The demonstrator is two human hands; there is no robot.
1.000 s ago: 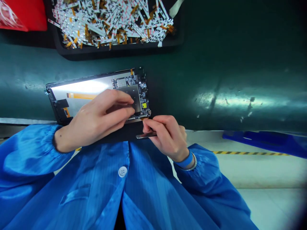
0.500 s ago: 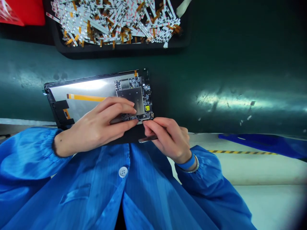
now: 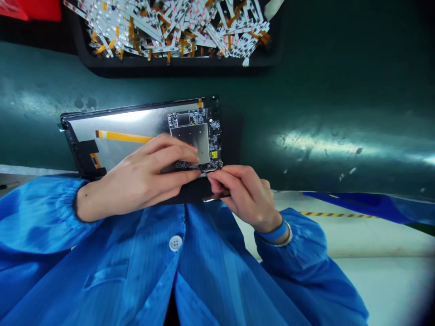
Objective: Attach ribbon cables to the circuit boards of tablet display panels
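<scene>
While the left hand (image 3: 142, 176) presses the circuit board (image 3: 213, 136), the right hand (image 3: 246, 194) pinches metal tweezers (image 3: 216, 197) — up at its edge

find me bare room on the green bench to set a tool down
The widest patch of green bench lies right of the tablet panel, below the black tray. A narrower strip runs between tray and panel. It is crowded where the left hand and right hand meet at the circuit board, and in the tray's flex strips.

Circuit-board shield (image 3: 189, 142) matt metal; panel back (image 3: 118, 122) glossy metal; smock (image 3: 102, 276) sheeny cloth.
</scene>
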